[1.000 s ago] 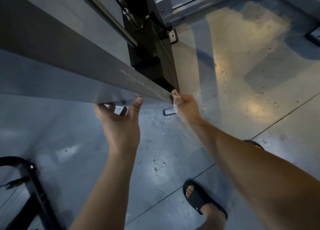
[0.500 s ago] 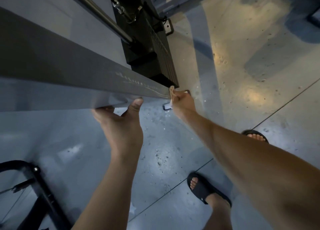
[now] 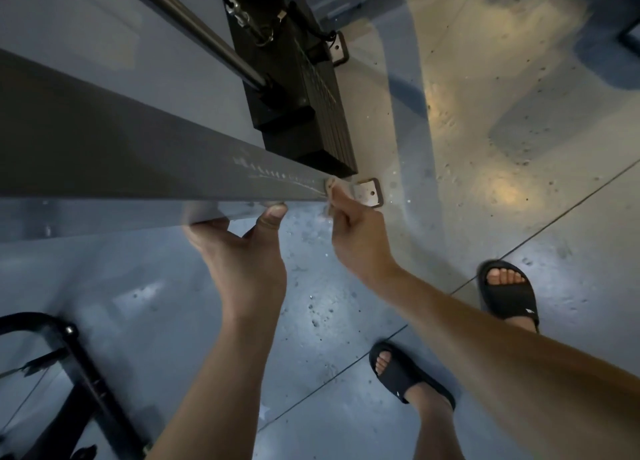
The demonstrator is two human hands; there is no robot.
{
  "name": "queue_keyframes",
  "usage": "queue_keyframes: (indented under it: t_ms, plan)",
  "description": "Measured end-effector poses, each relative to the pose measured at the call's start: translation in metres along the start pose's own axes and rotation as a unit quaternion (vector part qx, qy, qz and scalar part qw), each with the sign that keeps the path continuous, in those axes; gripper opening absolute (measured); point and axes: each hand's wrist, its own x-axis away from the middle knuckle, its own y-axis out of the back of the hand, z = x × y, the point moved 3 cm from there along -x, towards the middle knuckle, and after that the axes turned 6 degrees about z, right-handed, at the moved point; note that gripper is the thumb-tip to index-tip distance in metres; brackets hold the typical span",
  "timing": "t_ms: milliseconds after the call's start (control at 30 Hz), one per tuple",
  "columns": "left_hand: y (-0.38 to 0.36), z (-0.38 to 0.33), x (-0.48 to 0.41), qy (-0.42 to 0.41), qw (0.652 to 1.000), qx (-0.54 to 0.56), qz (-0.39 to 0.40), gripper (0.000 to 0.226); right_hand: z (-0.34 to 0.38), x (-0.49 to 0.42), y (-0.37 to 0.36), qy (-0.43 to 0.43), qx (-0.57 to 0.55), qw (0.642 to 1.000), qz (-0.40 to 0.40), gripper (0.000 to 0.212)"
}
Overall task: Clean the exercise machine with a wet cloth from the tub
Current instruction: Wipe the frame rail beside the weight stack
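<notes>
A gym: at 12 o'clock stands a black weight stack [image 3: 311,113] with its steel guide rod [image 3: 194,26], on a speckled concrete floor [image 3: 485,148].

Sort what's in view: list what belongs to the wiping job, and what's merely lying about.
In the job:
- post, the machine part being wiped
- cloth, against the post's lower end
- right hand, pinching the cloth
- left hand, holding the post's edge

Lying about:
- weight stack and rod, untouched
- floor bracket
- black frame
- sandals
</notes>
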Motion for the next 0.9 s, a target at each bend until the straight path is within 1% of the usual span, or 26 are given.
queue_keyframes:
  t_ms: [67, 100, 167, 200, 233, 267, 300, 367, 400, 433, 467, 500, 533, 567, 600, 667, 700, 733, 800, 833, 867, 900]
  plan:
    - [-0.002, 0.001, 0.001, -0.004, 1.0, -0.012, -0.002, 0.07, -0.006, 0.01, -0.002, 0.045, 0.052, 0.998, 0.002, 0.038]
    - [-0.002, 0.0, 0.002, -0.004, 1.0, -0.013, 0.0, 0.069, -0.009, -0.002, 0.002, 0.035, 0.089, 0.995, 0.01, 0.041]
    - [-0.002, 0.0, 0.001, -0.001, 1.0, -0.009, 0.002, 0.069, -0.028, -0.039, 0.004, -0.054, 0.159, 0.984, 0.052, 0.048]
    - [-0.001, 0.0, 0.0, 0.002, 1.0, -0.009, 0.003, 0.07, -0.034, -0.054, 0.006, -0.103, 0.155, 0.98, 0.066, 0.048]
    - [-0.001, -0.001, 0.0, 0.004, 1.0, -0.012, 0.005, 0.07, -0.032, -0.061, 0.007, -0.134, 0.147, 0.977, 0.072, 0.047]
    - [-0.001, -0.002, 0.0, 0.005, 1.0, -0.019, 0.004, 0.07, -0.027, -0.058, 0.005, -0.145, 0.137, 0.977, 0.07, 0.046]
    - [0.0, -0.004, 0.001, 0.006, 1.0, -0.025, 0.002, 0.069, -0.017, -0.048, 0.003, -0.121, 0.133, 0.982, 0.055, 0.045]
    - [-0.002, -0.006, 0.002, 0.008, 0.999, -0.033, 0.001, 0.065, 0.003, -0.012, -0.001, -0.031, 0.102, 0.994, 0.023, 0.038]
    - [-0.003, -0.006, 0.003, 0.008, 0.999, -0.034, 0.003, 0.065, 0.005, 0.005, -0.004, -0.011, 0.076, 0.997, 0.021, 0.032]
    - [-0.003, -0.005, 0.003, 0.007, 0.999, -0.035, 0.004, 0.065, 0.003, 0.013, -0.005, 0.01, 0.077, 0.996, 0.032, 0.031]
    - [-0.003, -0.004, 0.002, 0.007, 0.999, -0.034, 0.004, 0.066, 0.0, 0.008, -0.003, 0.02, 0.086, 0.995, 0.042, 0.035]
    - [-0.003, -0.003, 0.002, 0.006, 0.999, -0.033, 0.004, 0.067, -0.004, -0.006, 0.0, 0.004, 0.106, 0.994, 0.039, 0.043]
    - [-0.003, -0.002, 0.0, 0.007, 0.999, -0.034, 0.004, 0.069, -0.009, -0.021, 0.002, -0.026, 0.124, 0.991, 0.036, 0.049]
    - [-0.003, -0.001, 0.0, 0.01, 0.999, -0.036, 0.006, 0.07, -0.013, -0.034, 0.003, -0.06, 0.125, 0.989, 0.047, 0.051]
    - [-0.003, -0.001, 0.0, 0.013, 0.999, -0.036, 0.007, 0.071, -0.013, -0.039, 0.004, -0.075, 0.114, 0.99, 0.047, 0.05]
    - [-0.003, -0.003, 0.0, 0.02, 0.999, -0.024, 0.005, 0.07, 0.004, -0.024, 0.001, -0.049, 0.109, 0.992, 0.034, 0.047]
    - [-0.003, -0.005, 0.001, 0.026, 1.0, -0.017, 0.004, 0.068, 0.017, -0.009, 0.001, -0.018, 0.093, 0.995, 0.027, 0.043]
    - [-0.003, -0.007, 0.001, 0.028, 1.0, -0.011, 0.005, 0.067, 0.027, 0.009, 0.0, 0.007, 0.071, 0.997, 0.035, 0.037]
    - [-0.004, -0.009, 0.001, 0.024, 1.0, -0.01, 0.011, 0.066, 0.042, 0.036, 0.0, 0.068, 0.072, 0.993, 0.057, 0.031]
    - [-0.004, -0.01, 0.0, 0.017, 1.0, -0.012, 0.013, 0.067, 0.044, 0.037, -0.001, 0.094, 0.094, 0.989, 0.064, 0.035]
    - [-0.004, -0.01, 0.001, 0.014, 1.0, -0.01, 0.015, 0.066, 0.041, 0.03, 0.001, 0.108, 0.11, 0.986, 0.071, 0.044]
    - [-0.004, -0.01, 0.0, 0.015, 1.0, -0.008, 0.017, 0.066, 0.035, 0.016, 0.005, 0.098, 0.132, 0.984, 0.066, 0.052]
